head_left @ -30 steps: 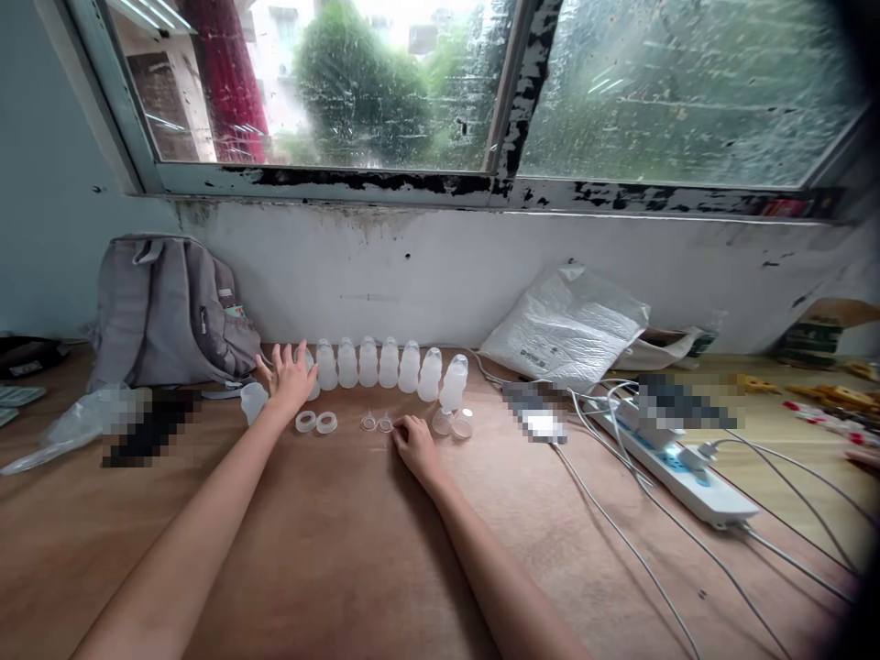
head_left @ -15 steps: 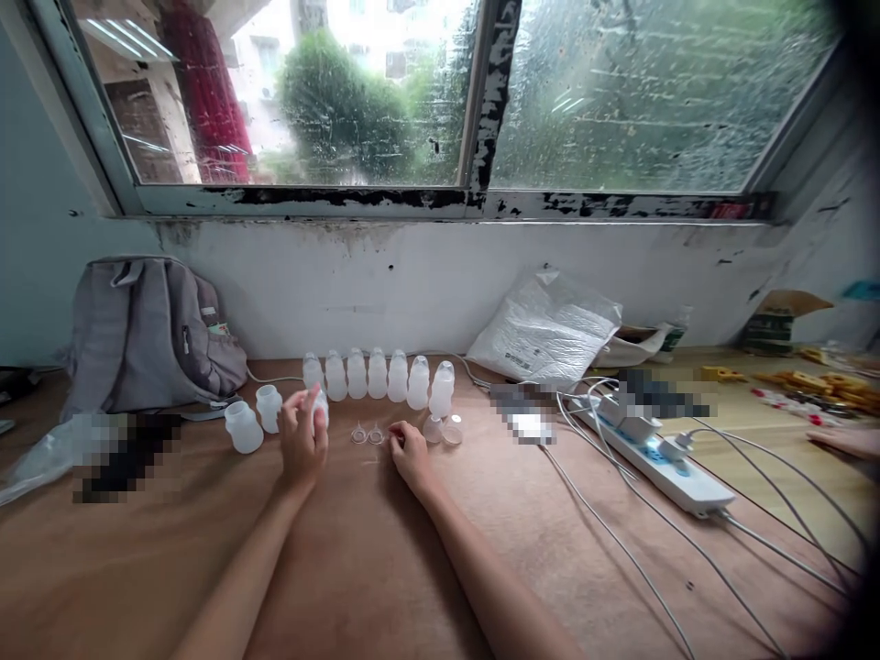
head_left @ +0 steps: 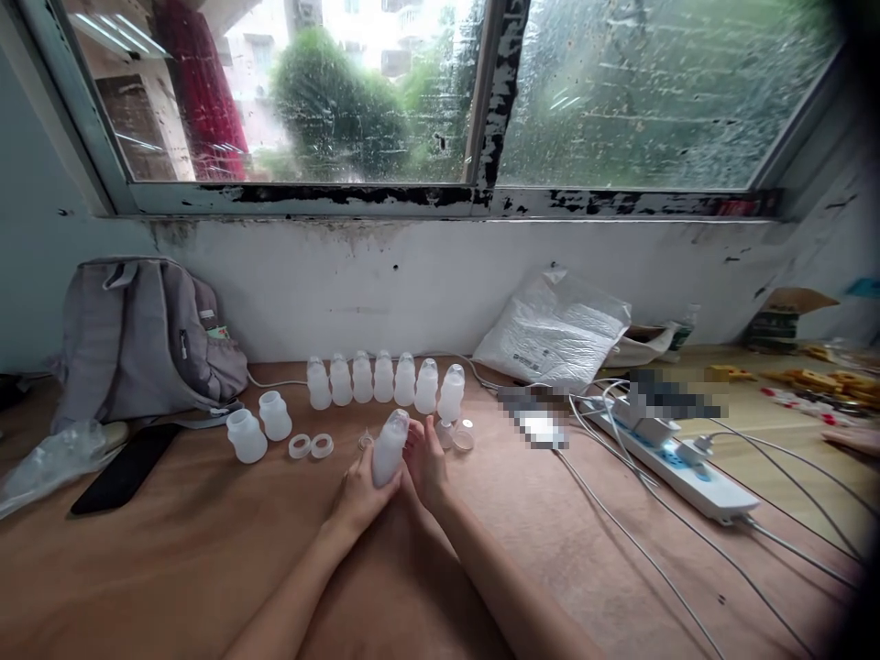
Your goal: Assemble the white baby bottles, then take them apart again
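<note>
My left hand (head_left: 361, 495) is wrapped around a frosted white baby bottle (head_left: 389, 454) with a clear dome cap, tilted slightly to the right. Right beside the bottle is my right hand (head_left: 427, 463), its fingers bent and thumb apart; any contact with the bottle is unclear. A clear nipple (head_left: 366, 440) lies behind my left hand, partly hidden. Two white collar rings (head_left: 311, 446) rest further left. Two uncapped bottles (head_left: 247, 436) stand beyond them. Behind my hands, several capped bottles (head_left: 362, 378) form a curved row. Clear dome caps (head_left: 463, 436) sit right of my right hand.
A grey backpack (head_left: 151, 339) leans at the back left, near a black phone (head_left: 124, 469) and a plastic bag (head_left: 51, 463). On the right lie a silver pouch (head_left: 554, 330), a power strip (head_left: 687, 472) and loose cables. Another person's hand (head_left: 852, 445) shows at the right edge.
My left hand has brought the capped bottle right and nearer, to the middle. My right hand has turned up beside it. The collar rings are now uncovered. The view has shifted slightly.
</note>
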`<state>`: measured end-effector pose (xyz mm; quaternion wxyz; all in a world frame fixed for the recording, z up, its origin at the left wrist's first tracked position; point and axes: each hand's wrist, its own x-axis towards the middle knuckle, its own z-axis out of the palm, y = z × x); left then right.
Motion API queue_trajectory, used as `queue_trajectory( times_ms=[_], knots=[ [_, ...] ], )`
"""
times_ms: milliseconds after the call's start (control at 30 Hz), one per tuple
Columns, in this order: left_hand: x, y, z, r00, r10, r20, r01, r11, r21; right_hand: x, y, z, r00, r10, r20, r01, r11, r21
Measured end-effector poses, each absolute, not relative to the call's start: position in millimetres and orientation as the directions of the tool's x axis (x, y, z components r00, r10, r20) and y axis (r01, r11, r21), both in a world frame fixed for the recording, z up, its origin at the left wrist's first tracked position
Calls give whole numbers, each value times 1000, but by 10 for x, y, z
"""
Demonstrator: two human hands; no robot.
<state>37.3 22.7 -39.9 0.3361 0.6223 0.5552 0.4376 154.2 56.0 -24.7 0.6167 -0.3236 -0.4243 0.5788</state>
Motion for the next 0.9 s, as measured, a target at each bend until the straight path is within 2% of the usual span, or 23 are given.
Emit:
queue_trajectory(
  times_ms=[100, 200, 267, 333, 400, 500, 633, 700, 800, 900],
  knots=[
    [410, 134, -325, 156, 970, 184, 351, -229, 908, 1571, 510, -110, -118, 985, 123, -442, 59, -895],
    [495, 16, -257, 200, 971, 131, 166, -165, 972, 1637, 468, -14, -213, 975, 63, -388, -26, -921],
    [553, -47, -220, 238, 971, 28, 5, -30, 1000, 1680, 458, 15, -263, 964, 30, -409, -83, -909],
    [587, -88, -195, 340, 937, -83, -160, 145, 976, 1709, 462, 14, -311, 950, 10, -453, -139, -880],
    [586, -104, -188, 446, 882, -153, -298, 308, 904, 1721, 473, -6, -366, 930, -16, -501, -212, -839],
    [537, -92, -214, 582, 792, -186, -439, 498, 747, 1717, 489, -43, -415, 909, -20, -590, -286, -755],
    [472, -51, -277, 751, 652, -102, -512, 673, 534, 1696, 490, -57, -453, 891, 42, -697, -324, -640],
    [461, -40, -297, 794, 606, -47, -513, 710, 482, 1689, 492, -49, -460, 885, 69, -721, -327, -611],
    [467, -46, -304, 792, 610, -34, -511, 691, 511, 1703, 521, -34, -387, 921, 31, -723, -283, -630],
    [487, -74, -296, 746, 659, -95, -470, 623, 625, 1756, 579, -27, -140, 990, -5, -648, -95, -756]
  ],
)
